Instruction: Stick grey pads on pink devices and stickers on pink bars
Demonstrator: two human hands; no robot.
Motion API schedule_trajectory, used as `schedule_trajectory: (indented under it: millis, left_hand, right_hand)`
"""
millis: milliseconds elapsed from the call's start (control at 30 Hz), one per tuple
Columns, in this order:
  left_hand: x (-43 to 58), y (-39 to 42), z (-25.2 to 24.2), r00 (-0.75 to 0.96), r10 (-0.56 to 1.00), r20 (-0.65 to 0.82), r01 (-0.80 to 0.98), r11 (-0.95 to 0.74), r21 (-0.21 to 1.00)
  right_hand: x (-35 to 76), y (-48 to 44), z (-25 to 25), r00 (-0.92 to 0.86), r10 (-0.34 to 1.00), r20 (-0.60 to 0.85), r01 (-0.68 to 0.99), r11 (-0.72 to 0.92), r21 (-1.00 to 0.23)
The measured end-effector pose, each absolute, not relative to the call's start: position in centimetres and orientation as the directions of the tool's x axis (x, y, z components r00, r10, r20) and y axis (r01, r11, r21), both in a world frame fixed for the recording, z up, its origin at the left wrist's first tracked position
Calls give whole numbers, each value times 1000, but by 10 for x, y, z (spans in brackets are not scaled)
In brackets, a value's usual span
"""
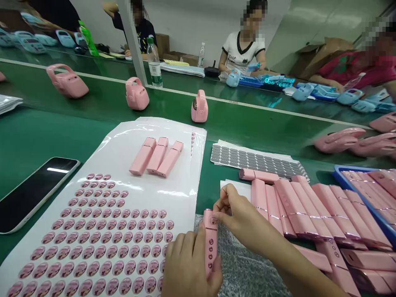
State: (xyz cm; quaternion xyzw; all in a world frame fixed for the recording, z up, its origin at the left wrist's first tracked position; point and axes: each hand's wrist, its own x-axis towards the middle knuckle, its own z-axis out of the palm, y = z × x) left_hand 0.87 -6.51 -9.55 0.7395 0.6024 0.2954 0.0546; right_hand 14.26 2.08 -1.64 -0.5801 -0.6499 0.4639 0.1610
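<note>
A slim pink device point(210, 243) with a row of round buttons lies over bubble wrap, gripped along its sides by my left hand point(188, 264). At its upper end, above a shiny band, my right hand point(233, 208) is closed in a pinch on a small round sticker point(213, 221), which touches the device's face. Left of my hands spreads a sheet of round picture stickers point(108, 237), with some places near its top bare. On that sheet's upper part rest three more pink devices point(159, 159).
Many pink devices point(297, 206) are piled at right beside a blue tray point(337, 170). Grey label sheets point(256, 159) lie behind them. A phone point(37, 194) is at left. Pink handled units point(199, 108) sit on the green conveyor point(167, 103); co-workers sit across it.
</note>
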Motion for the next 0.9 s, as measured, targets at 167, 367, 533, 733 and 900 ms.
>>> schedule_trajectory:
  millis: [167,367,533,733,900]
  left_hand:
    - [9,-66,-94,66,925,375,840,-254,479]
    - [9,-67,-95,81,921,381,843,-267,468]
    - [9,-66,-95,71,919,389,842,-264,471]
    - [10,-67,-95,71,919,387,840,-265,473]
    - [8,-67,-95,78,925,372,836,-264,482]
  right_hand:
    - [141,20,-16,-262,907,-330,618,-105,-779]
    - [138,17,-20,-249,921,-301,622,-86,-778]
    - [136,13,-22,-221,944,-246,649,-46,-759]
    - [135,12,-26,-210,954,-213,650,-27,-759]
    - [132,9,-24,-189,957,-218,630,-52,-775]
